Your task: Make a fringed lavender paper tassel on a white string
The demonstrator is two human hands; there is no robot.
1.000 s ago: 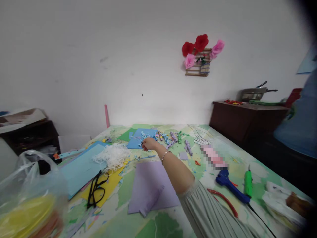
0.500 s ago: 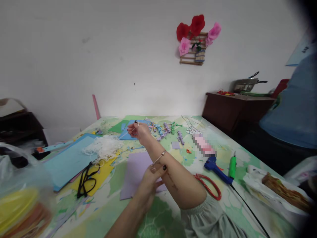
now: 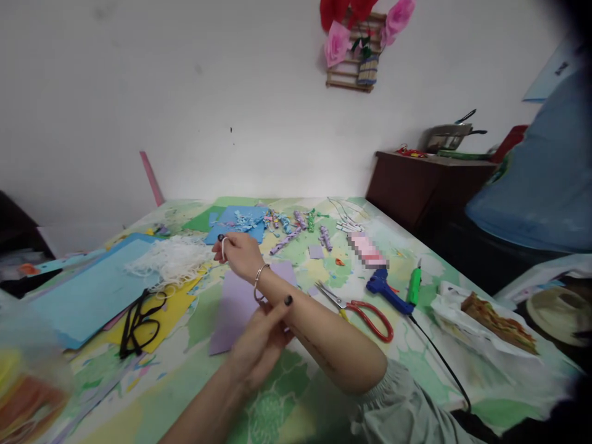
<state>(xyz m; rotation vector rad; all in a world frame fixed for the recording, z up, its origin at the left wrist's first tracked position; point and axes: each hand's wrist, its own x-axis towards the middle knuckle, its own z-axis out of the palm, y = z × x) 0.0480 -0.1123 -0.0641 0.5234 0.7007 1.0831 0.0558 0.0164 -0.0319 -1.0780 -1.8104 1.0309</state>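
My right hand (image 3: 237, 253) is over the far middle of the table, its fingers curled and pinched around a small white loop (image 3: 224, 248) like elastic cord. A metal bracelet (image 3: 257, 282) hangs at its wrist. My left hand (image 3: 263, 339) clasps my right forearm (image 3: 319, 336) from below, thumb along the near side and fingers partly hidden under the arm. Below both arms lies a purple sheet (image 3: 226, 314). A tangled heap of white cord (image 3: 173, 262) is left of my right hand. Scissors (image 3: 370, 317) with red handles lie just right of the forearm.
Blue sheets (image 3: 87, 302), black-framed glasses (image 3: 139, 324) and a plastic bag (image 3: 32, 370) are on the left. Rolled paper pieces (image 3: 300, 225) lie at the back. A blue glue gun (image 3: 391, 296) with its cord and wrapped food (image 3: 494, 320) sit on the right.
The view has shifted. My right hand has come down and nearer, moving off the blue sheet. My left hand stays on the forearm, and the scissors' blades are now uncovered.
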